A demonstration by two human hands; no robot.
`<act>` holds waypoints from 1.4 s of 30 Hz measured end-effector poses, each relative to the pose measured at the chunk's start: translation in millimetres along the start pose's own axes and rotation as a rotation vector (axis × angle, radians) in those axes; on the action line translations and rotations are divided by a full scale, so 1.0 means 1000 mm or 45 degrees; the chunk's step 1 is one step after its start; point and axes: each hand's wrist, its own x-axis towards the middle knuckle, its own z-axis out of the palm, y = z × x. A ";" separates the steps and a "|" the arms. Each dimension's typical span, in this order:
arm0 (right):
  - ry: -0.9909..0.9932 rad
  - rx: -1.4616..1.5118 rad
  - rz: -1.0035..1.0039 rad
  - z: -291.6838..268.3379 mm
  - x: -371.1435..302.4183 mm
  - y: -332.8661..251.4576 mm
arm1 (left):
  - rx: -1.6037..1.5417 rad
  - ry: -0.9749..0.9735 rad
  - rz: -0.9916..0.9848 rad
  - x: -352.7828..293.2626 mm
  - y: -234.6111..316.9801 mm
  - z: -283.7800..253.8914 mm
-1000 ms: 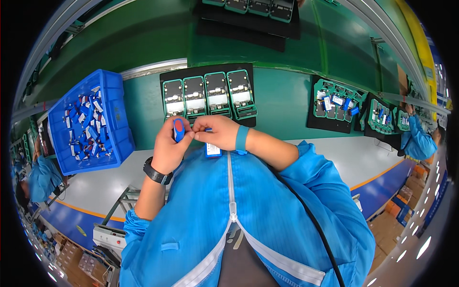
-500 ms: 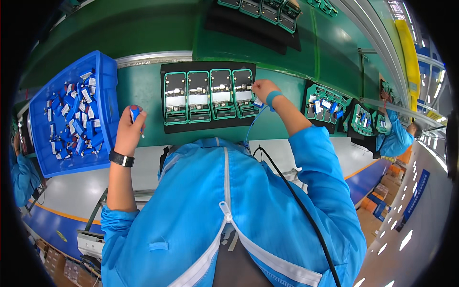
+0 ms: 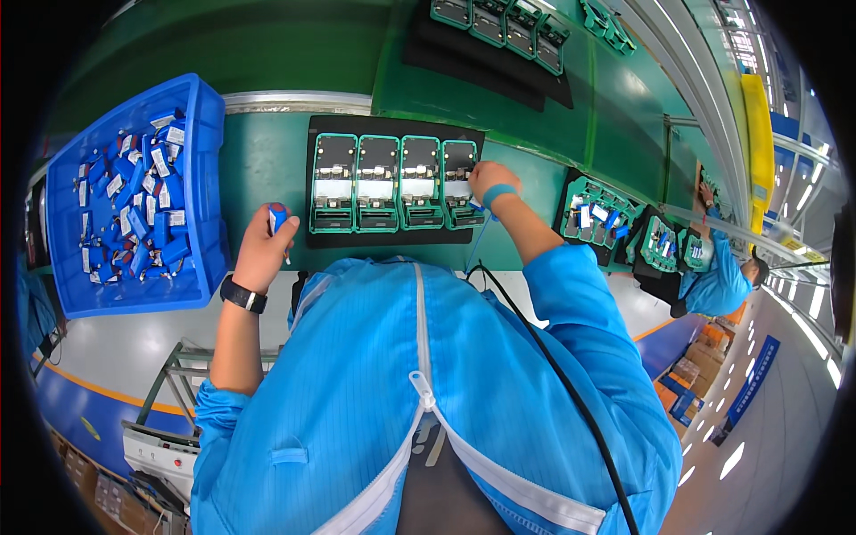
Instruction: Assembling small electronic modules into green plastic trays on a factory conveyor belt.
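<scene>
A blue battery pack [image 3: 277,215] with a reddish end stands up out of my left hand [image 3: 262,246], which is closed round it between the blue bin and the mat. A short white tip shows below the fingers. Four green-rimmed black device housings stand in a row on a black mat [image 3: 392,237]. My right hand [image 3: 492,181] reaches the right edge of the rightmost housing [image 3: 459,165], fingers bent together against it; whatever they grip is hidden. A blue wrist strap [image 3: 499,193] with a thin blue cord is round that wrist.
At the left sits a blue bin [image 3: 210,187] heaped with blue battery packs. More housings lie on a mat [image 3: 481,76] at the back and on another mat at the right [image 3: 596,212]. A co-worker in blue [image 3: 718,276] works farther right. A black cable [image 3: 562,383] crosses my jacket.
My left hand, still round the battery pack, has moved slightly right, nearer the mat. My right hand has moved in against the rightmost housing's edge. The view has shifted a little.
</scene>
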 end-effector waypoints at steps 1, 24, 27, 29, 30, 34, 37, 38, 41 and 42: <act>-0.012 -0.065 0.022 0.001 0.002 0.000 | 0.019 -0.007 0.008 0.002 0.004 0.002; -0.028 0.128 -0.446 -0.059 -0.027 0.006 | -0.603 -0.081 -0.225 0.005 0.048 0.047; -0.306 0.813 -0.829 -0.080 -0.094 -0.046 | -0.877 -0.194 -0.269 0.012 0.063 0.064; -0.019 1.029 -1.213 -0.090 -0.122 -0.081 | -0.939 -0.287 -0.296 0.016 0.067 0.076; -0.019 1.160 -1.218 -0.094 -0.129 -0.092 | -0.942 -0.318 -0.261 0.020 0.061 0.083; -0.085 1.569 -0.979 -0.080 -0.128 -0.104 | -0.922 -0.408 -0.337 0.022 0.060 0.104; -0.134 1.722 -0.854 -0.073 -0.125 -0.104 | -0.576 -0.370 -0.261 0.018 0.068 0.101; -0.176 1.786 -0.854 -0.065 -0.120 -0.103 | -0.229 -0.257 -0.142 0.018 0.072 0.100; -0.335 1.615 -0.825 -0.060 -0.118 -0.100 | 0.221 -0.190 0.589 0.032 0.058 0.078; -0.373 1.467 -0.808 -0.057 -0.119 -0.098 | 0.057 -0.337 0.480 0.029 0.060 0.078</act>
